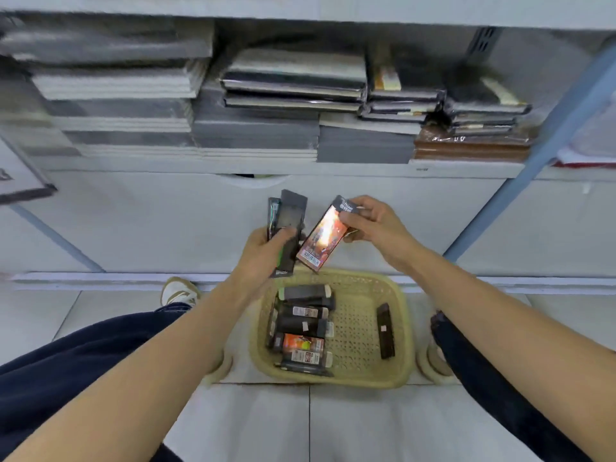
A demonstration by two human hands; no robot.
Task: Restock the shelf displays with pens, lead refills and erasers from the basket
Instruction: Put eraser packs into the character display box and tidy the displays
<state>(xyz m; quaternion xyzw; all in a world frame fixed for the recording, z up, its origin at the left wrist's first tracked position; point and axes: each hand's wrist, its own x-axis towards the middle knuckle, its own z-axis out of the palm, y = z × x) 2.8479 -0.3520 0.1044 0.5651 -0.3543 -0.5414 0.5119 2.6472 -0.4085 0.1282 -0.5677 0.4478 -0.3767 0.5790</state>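
Gripping dark packs [288, 217] in left hand [261, 253], right hand [378, 221] pinching orange pack [321, 240]; basket [366, 381] holds loose packs [304, 328].

Even bright light; glare on orange packet [321, 240]; shelf stacks [186, 105] blurred; edges warped.

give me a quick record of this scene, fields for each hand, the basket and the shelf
left hand: grips dark packs, fanned out
right hand: pinches orange pack near its top end
basket: yellow, on the floor between the knees
basket contents: pile of packs on the left, lone dark pack apart on the right
shelf: stacked notebooks
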